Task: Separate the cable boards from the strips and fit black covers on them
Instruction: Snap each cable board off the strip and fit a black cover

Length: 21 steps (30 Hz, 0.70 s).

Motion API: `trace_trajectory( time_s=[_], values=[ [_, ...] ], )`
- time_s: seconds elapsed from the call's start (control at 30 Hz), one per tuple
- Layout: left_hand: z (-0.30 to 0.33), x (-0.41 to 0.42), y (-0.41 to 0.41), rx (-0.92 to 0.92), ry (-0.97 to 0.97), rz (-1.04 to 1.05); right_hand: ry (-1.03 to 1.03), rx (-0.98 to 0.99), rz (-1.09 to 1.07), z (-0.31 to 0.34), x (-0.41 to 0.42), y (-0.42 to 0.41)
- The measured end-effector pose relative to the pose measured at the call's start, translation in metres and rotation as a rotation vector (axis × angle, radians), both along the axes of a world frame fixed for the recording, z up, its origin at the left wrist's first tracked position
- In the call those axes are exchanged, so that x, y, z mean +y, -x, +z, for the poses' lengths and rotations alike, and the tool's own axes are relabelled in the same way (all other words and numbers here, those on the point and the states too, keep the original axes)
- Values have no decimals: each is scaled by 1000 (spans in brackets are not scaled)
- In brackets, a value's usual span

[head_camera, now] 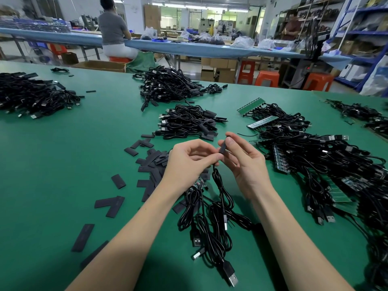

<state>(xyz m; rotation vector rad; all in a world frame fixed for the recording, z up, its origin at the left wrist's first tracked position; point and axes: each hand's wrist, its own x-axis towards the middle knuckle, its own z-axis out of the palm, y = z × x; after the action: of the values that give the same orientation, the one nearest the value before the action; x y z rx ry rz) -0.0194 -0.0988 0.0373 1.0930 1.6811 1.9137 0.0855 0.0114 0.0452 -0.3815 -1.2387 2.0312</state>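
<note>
USB plug (230, 273) at table edge, hand (241, 162) pinching cover (223, 148)

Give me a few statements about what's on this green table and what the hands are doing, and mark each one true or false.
1. The right hand pinches a black cover between thumb and fingertips. True.
2. The left hand lies flat on the green table. False: it is raised, fingers curled at the cable just below the cover.
3. Loose black covers lie left of the hands. True.
4. The green board strips lie on the left side of the table. False: they lie on the right, among cables.
</note>
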Motion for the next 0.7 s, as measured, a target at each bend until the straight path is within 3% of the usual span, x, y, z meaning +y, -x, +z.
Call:
trace_trajectory(
  time_s=[0.7],
  values=[
    [-5,1,3,26,10,16,-22,-20,-49,-1,-1,3]
  ],
)
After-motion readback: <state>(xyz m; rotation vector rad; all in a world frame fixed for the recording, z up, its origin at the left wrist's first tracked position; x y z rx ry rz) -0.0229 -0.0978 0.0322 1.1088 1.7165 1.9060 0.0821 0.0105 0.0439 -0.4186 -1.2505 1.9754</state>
